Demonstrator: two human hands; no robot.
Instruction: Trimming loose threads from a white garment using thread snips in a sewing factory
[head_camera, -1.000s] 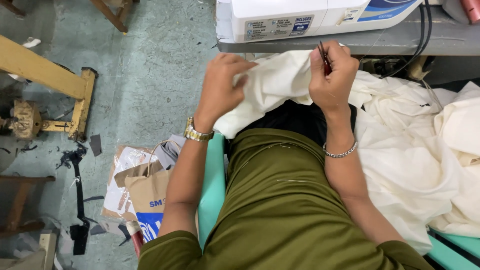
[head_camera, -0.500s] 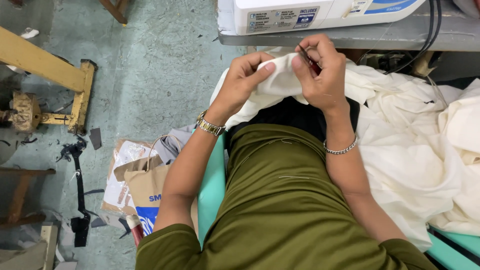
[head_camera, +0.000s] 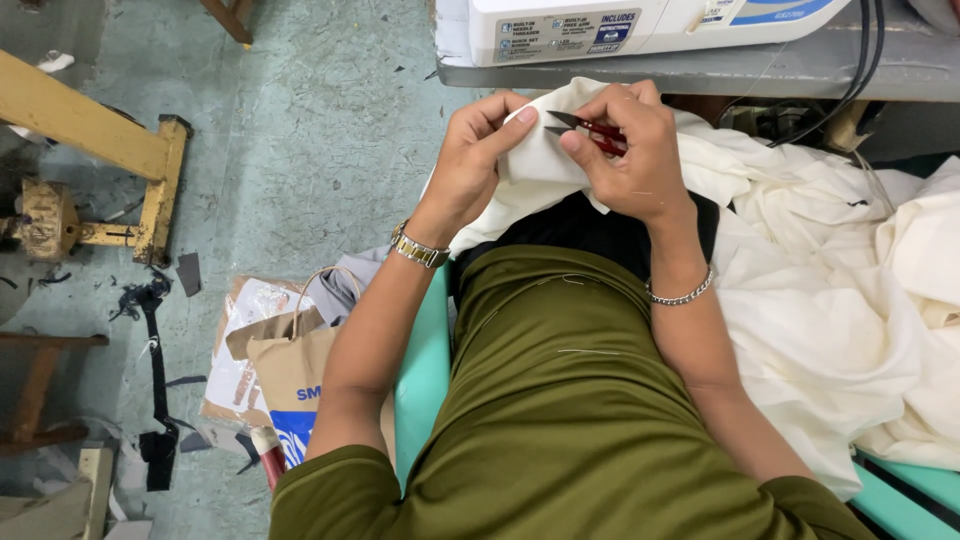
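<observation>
Above the lap, cream cloth (head_camera: 800, 260) pinched in left hand (head_camera: 475, 160); red-handled snips (head_camera: 590, 128) gripped in right hand (head_camera: 630, 150), blades at the fold. Behind, white sewing machine (head_camera: 640, 25) with blue-and-white rectangular label, cut off. Floor-side, brown paper bag (head_camera: 290, 375), half hidden.

A fold of cloth (head_camera: 540, 165) is pinched between the left hand (head_camera: 480, 150) and the right hand (head_camera: 630, 150), with thread snips (head_camera: 585, 127) held above it. The sewing machine (head_camera: 640, 25) is set just beyond. A paper bag (head_camera: 290, 370) is placed on the floor (head_camera: 300, 150) to the left.
</observation>
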